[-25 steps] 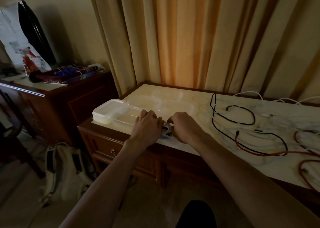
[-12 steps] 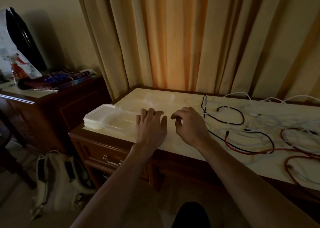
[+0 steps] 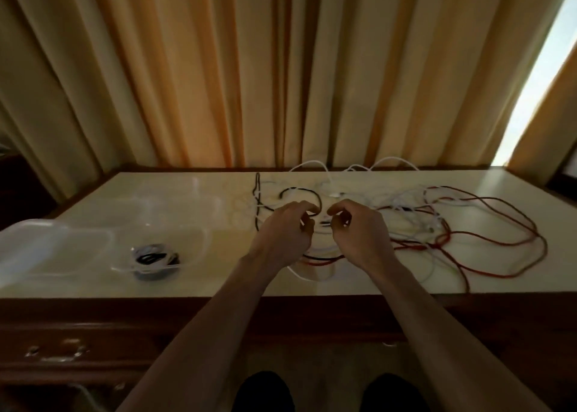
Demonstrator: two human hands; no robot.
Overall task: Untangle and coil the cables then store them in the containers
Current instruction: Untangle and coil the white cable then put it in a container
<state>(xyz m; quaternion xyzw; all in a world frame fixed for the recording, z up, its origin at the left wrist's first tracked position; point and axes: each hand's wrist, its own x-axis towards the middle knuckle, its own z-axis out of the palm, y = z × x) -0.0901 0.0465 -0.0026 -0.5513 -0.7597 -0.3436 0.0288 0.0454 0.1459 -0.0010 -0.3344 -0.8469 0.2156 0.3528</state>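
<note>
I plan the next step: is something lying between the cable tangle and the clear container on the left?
Nothing visible blocks it: bare tabletop separates the cable tangle from the clear container, which already holds one coiled cable.

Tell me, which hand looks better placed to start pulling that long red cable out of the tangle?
Probably the right hand: the red cable sprawls on its side of the table. The left hand sits nearer the black cable and the container.
</note>
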